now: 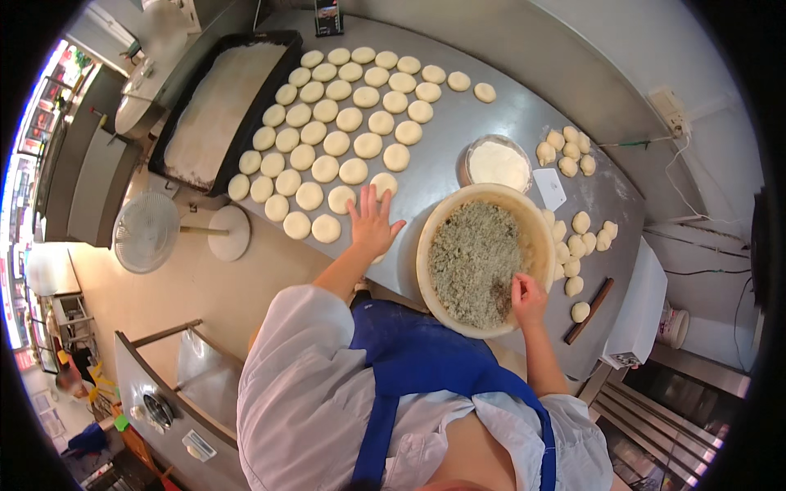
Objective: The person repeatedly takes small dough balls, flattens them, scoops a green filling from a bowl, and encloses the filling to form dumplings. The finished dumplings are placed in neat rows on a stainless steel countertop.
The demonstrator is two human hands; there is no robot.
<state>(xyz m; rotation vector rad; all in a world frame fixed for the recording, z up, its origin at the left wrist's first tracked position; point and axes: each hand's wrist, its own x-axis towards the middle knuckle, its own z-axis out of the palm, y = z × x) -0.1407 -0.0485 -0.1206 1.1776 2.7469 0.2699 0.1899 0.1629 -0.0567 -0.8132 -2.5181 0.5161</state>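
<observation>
My left hand [372, 228] is spread palm down over the near end of the rows of flattened dough rounds [325, 169]. Its fingertips touch or hover just over one round [384, 183], and part of another shows below the wrist. My right hand [528, 299] is inside the near right rim of a large cream bowl [425, 270]. The fingers are curled together over a crumbly grey-green filling [474, 258]; whether they pinch any of it cannot be seen. Beside this hand, a darker patch [502, 293] marks the filling.
Beyond the large bowl stands a bowl of flour [498, 166], with a white dough scraper [549, 189] beside it. Lumps of dough [577, 245] lie to the right, near a wooden rod [589, 312]. A black-rimmed baking tray [224, 104] is far left; a fan [147, 232] stands below.
</observation>
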